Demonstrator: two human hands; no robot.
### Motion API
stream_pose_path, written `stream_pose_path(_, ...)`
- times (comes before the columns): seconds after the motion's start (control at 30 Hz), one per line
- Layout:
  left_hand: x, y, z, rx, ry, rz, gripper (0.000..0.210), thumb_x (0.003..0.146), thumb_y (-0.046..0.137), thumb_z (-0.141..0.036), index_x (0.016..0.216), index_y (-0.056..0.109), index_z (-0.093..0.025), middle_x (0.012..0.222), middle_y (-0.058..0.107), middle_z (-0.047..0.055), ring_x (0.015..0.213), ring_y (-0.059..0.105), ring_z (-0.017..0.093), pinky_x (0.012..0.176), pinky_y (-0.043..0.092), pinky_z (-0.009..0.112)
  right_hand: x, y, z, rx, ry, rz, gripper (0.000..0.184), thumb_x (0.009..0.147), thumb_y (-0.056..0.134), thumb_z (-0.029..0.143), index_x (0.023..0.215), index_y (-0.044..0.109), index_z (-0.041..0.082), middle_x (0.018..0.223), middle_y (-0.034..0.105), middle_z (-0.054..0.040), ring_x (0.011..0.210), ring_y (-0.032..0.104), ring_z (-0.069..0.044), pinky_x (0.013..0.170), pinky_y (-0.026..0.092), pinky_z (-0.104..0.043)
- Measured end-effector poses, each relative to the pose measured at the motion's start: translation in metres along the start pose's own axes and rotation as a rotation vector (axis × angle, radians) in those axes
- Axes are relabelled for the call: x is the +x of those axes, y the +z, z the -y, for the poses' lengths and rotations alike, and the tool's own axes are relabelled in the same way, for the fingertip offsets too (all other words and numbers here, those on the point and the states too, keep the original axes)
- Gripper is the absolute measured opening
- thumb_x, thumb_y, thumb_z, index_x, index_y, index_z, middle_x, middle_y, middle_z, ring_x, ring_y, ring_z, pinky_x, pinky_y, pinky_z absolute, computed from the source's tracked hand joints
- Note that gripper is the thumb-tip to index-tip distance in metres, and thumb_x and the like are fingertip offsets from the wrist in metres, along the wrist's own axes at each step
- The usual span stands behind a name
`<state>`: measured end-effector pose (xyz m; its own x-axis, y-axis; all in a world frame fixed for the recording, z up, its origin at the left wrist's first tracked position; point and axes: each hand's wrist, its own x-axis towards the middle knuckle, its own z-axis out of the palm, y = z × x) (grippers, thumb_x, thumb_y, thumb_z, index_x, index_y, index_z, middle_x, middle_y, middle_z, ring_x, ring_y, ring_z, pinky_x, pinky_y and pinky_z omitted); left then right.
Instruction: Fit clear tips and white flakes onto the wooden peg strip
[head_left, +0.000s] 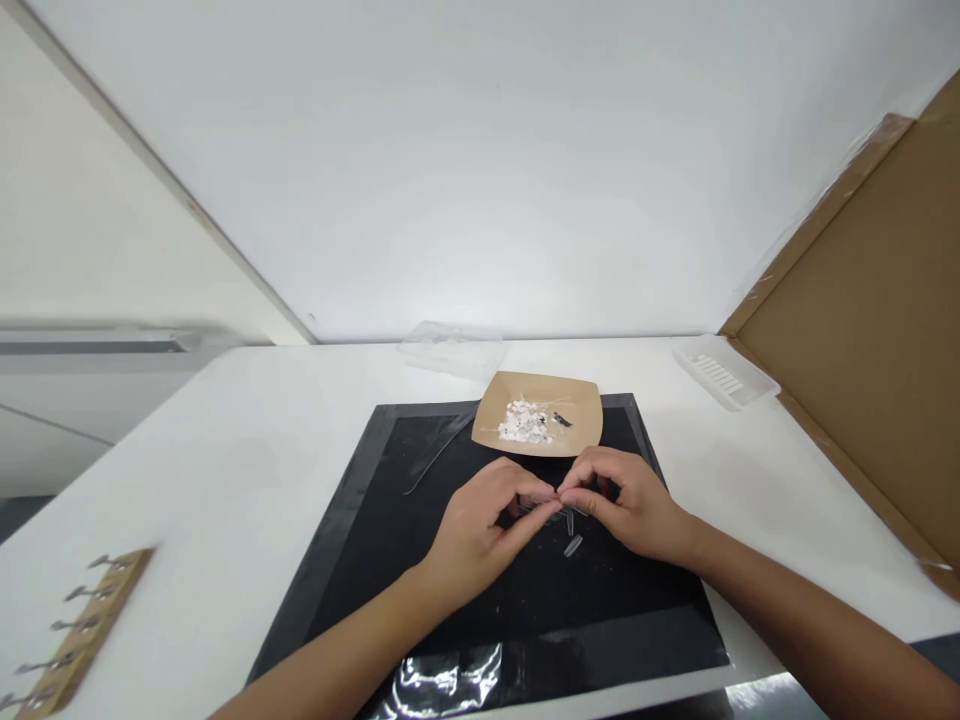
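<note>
My left hand [480,520] and my right hand [630,505] meet over a black mat [420,560], thumbs and forefingers pinched close together. Whatever sits between the fingertips is too small and covered to make out. Just below them on the mat lies a small clear, elongated piece [574,546], and more such pieces are partly hidden under the fingers. Right behind the hands, a brown paper tray [581,395] holds a heap of small white bits [525,422] and a little dark piece [562,420].
A thin dark tool [439,455] leans out from the tray's left side. Behind it lies a crumpled clear plastic bag [450,348]. A white plastic tray [727,372] stands near the cardboard wall [862,350]. At left is a wooden strip with metal pegs [94,630].
</note>
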<state>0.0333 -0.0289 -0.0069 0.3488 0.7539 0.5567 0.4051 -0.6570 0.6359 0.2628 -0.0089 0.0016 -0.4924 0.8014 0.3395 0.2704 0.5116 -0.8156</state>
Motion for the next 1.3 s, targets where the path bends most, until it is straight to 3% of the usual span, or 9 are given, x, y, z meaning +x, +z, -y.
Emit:
stream_pose_path(0.3, 0.001, -0.002, -0.002, -0.062, 0.031, 0.060, 0.010, 0.094, 0.077, -0.022, 0.103, 0.072, -0.021, 0.088, 0.073, 0.004, 0.075, 0.062, 0.015, 0.067, 0.053, 0.026, -0.001, -0.001, 0.001, -0.006, -0.037, -0.043, 0.016, 0.104, 0.064, 0.025, 0.088, 0.067, 0.021, 0.085, 0.069, -0.0003, 0.078, 0.063, -0.015, 0.073, 0.049, -0.027)
stream_pose_path(0.57, 0.001, 0.000, 0.001, -0.106, 0.054, 0.040, 0.010, 0.098, 0.070, -0.018, 0.104, 0.077, -0.021, 0.091, 0.077, 0.008, 0.083, 0.069, 0.018, 0.066, 0.058, 0.026, -0.002, -0.005, 0.005, -0.032, -0.085, -0.050, 0.017, 0.106, 0.061, 0.026, 0.090, 0.066, 0.022, 0.086, 0.068, -0.0014, 0.078, 0.063, -0.016, 0.072, 0.050, -0.029)
stream_pose_path(0.87, 0.001, -0.002, -0.004, -0.128, 0.073, -0.005, 0.014, 0.096, 0.071, -0.013, 0.104, 0.079, -0.022, 0.088, 0.075, 0.007, 0.078, 0.068, 0.016, 0.063, 0.057, 0.024, -0.003, -0.005, 0.006, -0.019, -0.079, -0.030, 0.015, 0.105, 0.065, 0.027, 0.091, 0.068, 0.022, 0.083, 0.069, 0.0000, 0.075, 0.062, -0.014, 0.071, 0.049, -0.027)
stream_pose_path(1.03, 0.002, -0.002, -0.004, -0.136, 0.073, 0.023, 0.012, 0.097, 0.070, -0.017, 0.103, 0.078, -0.022, 0.089, 0.077, 0.007, 0.080, 0.070, 0.018, 0.066, 0.058, 0.027, -0.004, -0.006, 0.007, 0.025, -0.059, 0.031, 0.020, 0.107, 0.061, 0.031, 0.090, 0.066, 0.022, 0.086, 0.068, -0.0007, 0.080, 0.063, -0.015, 0.075, 0.050, -0.028)
stream_pose_path(1.3, 0.005, -0.008, -0.015, -0.140, 0.225, 0.045, 0.023, 0.095, 0.065, -0.005, 0.108, 0.074, -0.022, 0.092, 0.078, 0.006, 0.083, 0.069, 0.018, 0.078, 0.058, 0.033, -0.006, -0.009, 0.013, 0.170, -0.034, 0.150, 0.023, 0.109, 0.059, 0.036, 0.093, 0.068, 0.022, 0.087, 0.069, -0.0011, 0.079, 0.066, -0.015, 0.075, 0.055, -0.029)
